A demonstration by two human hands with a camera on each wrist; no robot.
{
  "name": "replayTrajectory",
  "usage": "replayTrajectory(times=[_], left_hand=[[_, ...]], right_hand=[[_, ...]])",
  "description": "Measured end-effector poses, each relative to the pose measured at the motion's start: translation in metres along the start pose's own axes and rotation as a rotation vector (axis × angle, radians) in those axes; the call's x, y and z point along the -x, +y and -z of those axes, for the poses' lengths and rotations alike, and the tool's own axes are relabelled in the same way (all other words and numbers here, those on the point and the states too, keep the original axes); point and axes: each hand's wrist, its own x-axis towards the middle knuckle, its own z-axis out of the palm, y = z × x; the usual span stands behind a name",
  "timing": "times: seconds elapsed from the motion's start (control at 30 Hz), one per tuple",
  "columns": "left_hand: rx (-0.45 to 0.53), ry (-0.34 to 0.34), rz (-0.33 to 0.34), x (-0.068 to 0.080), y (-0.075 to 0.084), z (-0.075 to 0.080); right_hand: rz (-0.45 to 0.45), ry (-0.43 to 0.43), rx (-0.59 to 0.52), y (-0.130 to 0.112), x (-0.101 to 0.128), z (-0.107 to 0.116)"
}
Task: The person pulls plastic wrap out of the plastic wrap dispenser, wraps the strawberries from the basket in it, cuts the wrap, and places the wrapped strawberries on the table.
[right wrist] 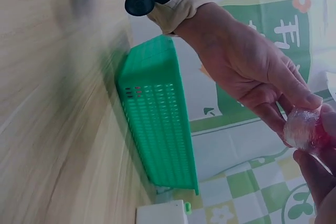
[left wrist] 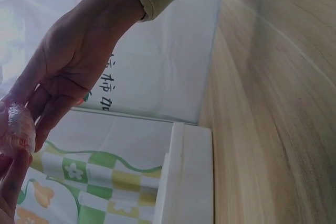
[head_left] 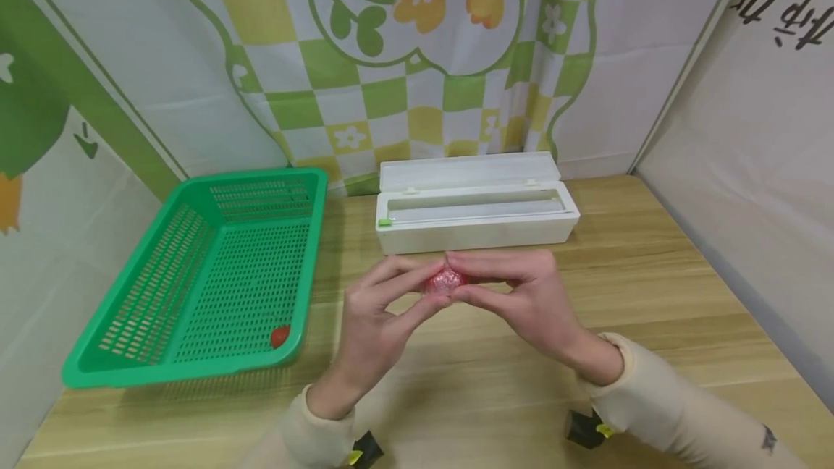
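Both hands meet above the middle of the table and pinch a small red ball wrapped in clear film between their fingertips. My left hand grips it from the left, my right hand from the right. The left wrist view shows the wrapped ball at the far left, with the right hand reaching down to it. Seen from the right wrist, the glossy wrapped ball is held by the left hand, and right fingertips press it from below.
A green perforated basket stands at the left, with one small red fruit in its near right corner. A white film dispenser box lies open behind the hands. Patterned cloth walls close in the wooden table.
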Motion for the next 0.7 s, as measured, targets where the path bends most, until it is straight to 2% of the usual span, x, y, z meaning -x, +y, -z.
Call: replayTrajectory(times=[0.1,0.17,0.3,0.43,0.53,0.7], left_hand=[[0.024,-0.01,0.005,0.0003,-0.0005,0.0007],[0.014,-0.018,0.009,0.0002,-0.0006,0.0008],[-0.011,-0.035,0.02,-0.0001,0.0003,0.0007],[-0.104,-0.005,0.007,0.0003,0.002,0.0003],[-0.184,0.026,-0.027,0.0005,0.0031,-0.0008],[-0.188,0.037,-0.05,0.0004,0.0047,-0.0013]], right_hand=[[-0.021,-0.01,-0.029,-0.0002,0.0001,0.0007],[-0.066,-0.015,-0.05,-0.0009,0.0,0.0016],[-0.26,-0.013,-0.109,-0.003,-0.0007,0.005],[-0.41,-0.023,-0.174,-0.0037,-0.0011,0.0067],[-0.381,-0.026,-0.173,-0.0032,-0.0001,0.0052],[-0.22,-0.007,-0.129,-0.0028,0.0018,0.0016]])
